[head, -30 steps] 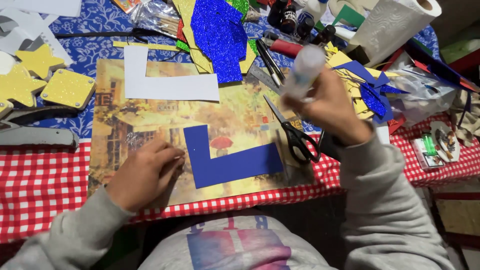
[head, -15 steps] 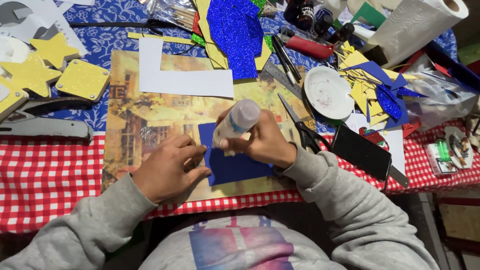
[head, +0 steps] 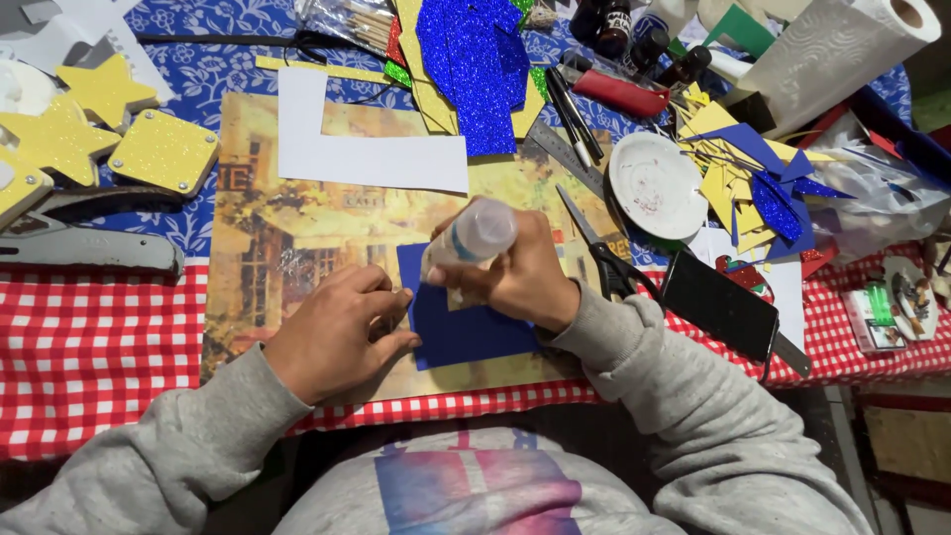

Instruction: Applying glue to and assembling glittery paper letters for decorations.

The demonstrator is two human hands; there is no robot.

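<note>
Right hand [head: 520,282] grips the glue bottle [head: 474,238] (tipped down) over blue card [head: 466,332]; left hand [head: 342,332], fingers curled, pins its edge.

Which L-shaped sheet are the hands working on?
The blue L, under the left hand and the right hand holding the bottle; the white L lies untouched above.

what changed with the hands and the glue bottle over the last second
The right hand brought the glue bottle down from beside the scissors to the blue L-shaped piece, keeping hold of it. The left hand stayed pressed on the piece's left edge. The white L-shaped paper lies unmoved.
</note>
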